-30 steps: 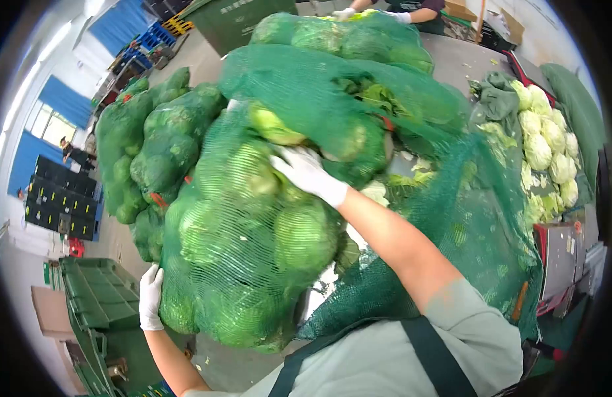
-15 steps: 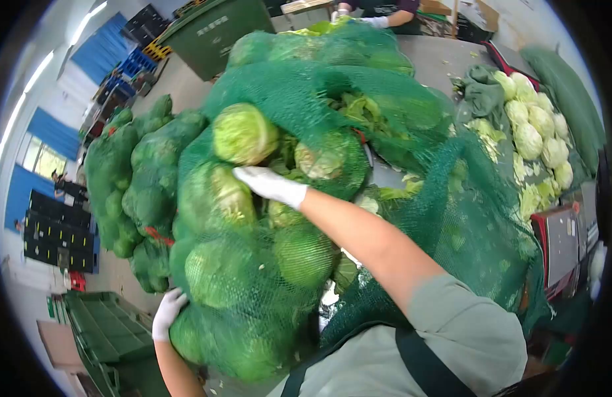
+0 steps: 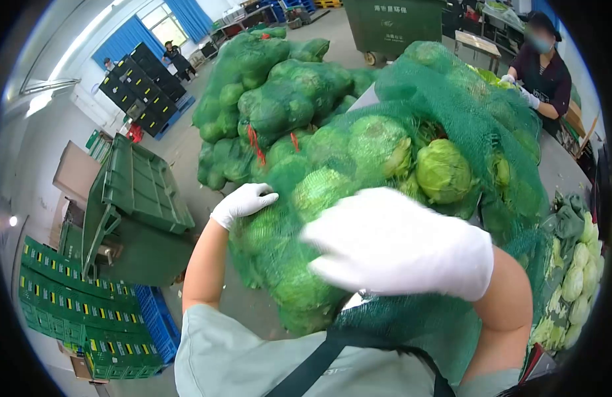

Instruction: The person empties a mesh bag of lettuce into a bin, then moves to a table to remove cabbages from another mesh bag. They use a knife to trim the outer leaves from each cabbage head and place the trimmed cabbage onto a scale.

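Cabbages fill a green mesh bag (image 3: 316,188) lying in front of me. My left hand (image 3: 243,204), in a white glove, rests on the bag's left side, its fingers curled at the mesh; whether they grip it I cannot tell. My right hand (image 3: 392,241), also gloved and slightly blurred, is large in front of the bag, close to the camera, with fingers apart and nothing visible in it. A bare cabbage (image 3: 443,171) shows at the bag's opening, just above my right hand. More green netting (image 3: 412,317) lies below that hand.
Filled mesh bags (image 3: 279,99) stand beyond on the floor. A green bin (image 3: 395,26) is at the back, another bin (image 3: 140,192) at the left near green crates (image 3: 74,291). A masked co-worker (image 3: 544,73) stands at upper right. Pale cabbages (image 3: 574,281) lie at far right.
The view has turned left. My right hand has left the cabbages inside the opening and come up close to the camera. My left hand remains at the bag's left side.
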A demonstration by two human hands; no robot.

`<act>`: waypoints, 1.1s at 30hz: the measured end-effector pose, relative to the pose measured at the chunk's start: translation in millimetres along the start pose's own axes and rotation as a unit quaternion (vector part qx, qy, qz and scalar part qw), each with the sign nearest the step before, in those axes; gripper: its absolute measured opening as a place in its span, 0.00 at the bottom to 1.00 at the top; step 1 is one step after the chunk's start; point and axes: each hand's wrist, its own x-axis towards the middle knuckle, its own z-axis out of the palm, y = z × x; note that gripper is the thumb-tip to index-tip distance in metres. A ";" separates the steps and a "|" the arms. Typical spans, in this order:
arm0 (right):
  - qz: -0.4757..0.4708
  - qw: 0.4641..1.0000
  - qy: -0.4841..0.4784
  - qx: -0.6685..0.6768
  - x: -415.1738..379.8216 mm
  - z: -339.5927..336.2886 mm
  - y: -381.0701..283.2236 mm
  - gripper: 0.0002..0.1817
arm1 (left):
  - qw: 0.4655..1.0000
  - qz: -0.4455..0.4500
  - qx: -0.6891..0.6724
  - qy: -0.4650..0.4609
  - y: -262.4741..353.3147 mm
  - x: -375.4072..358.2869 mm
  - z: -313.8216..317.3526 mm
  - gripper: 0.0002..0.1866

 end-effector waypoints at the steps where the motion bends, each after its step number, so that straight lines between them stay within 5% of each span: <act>1: -0.118 0.992 0.034 -0.022 14.8 -2.8 -21.3 0.13 | 1.000 -0.006 -0.001 0.019 -0.8 -10.6 6.3 0.27; 3: -0.236 0.968 0.070 -0.048 30.5 -1.3 -50.1 0.13 | 0.991 0.061 0.050 0.111 2.8 -29.7 26.1 0.27; 7: -0.249 0.967 0.044 -0.013 48.6 16.0 -89.5 0.13 | 0.962 0.084 0.045 0.256 19.6 -68.1 48.1 0.25; 23: -0.247 0.940 0.058 0.228 26.9 11.2 -194.6 0.18 | 0.903 0.155 0.018 0.400 139.3 -178.1 105.5 0.29; 24: -0.228 0.937 0.067 0.257 19.1 6.9 -194.1 0.18 | 0.880 0.210 0.017 0.426 138.2 -173.3 120.1 0.27; 28: -0.006 0.946 0.104 0.307 -48.7 16.5 -163.2 0.18 | 0.908 0.263 -0.251 0.209 179.0 -179.7 165.4 0.22; 29: 0.074 0.949 0.108 0.287 -71.9 27.4 -150.4 0.18 | 0.876 0.388 -0.177 0.227 194.6 -195.6 173.4 0.21; 31: 0.247 0.903 0.157 0.315 -132.7 69.4 -123.9 0.16 | 0.837 0.497 -0.025 0.226 187.7 -196.1 224.2 0.23; 33: 0.391 0.827 0.258 0.312 -198.1 110.9 -108.1 0.14 | 0.900 0.432 -0.006 0.057 185.2 -179.2 264.0 0.19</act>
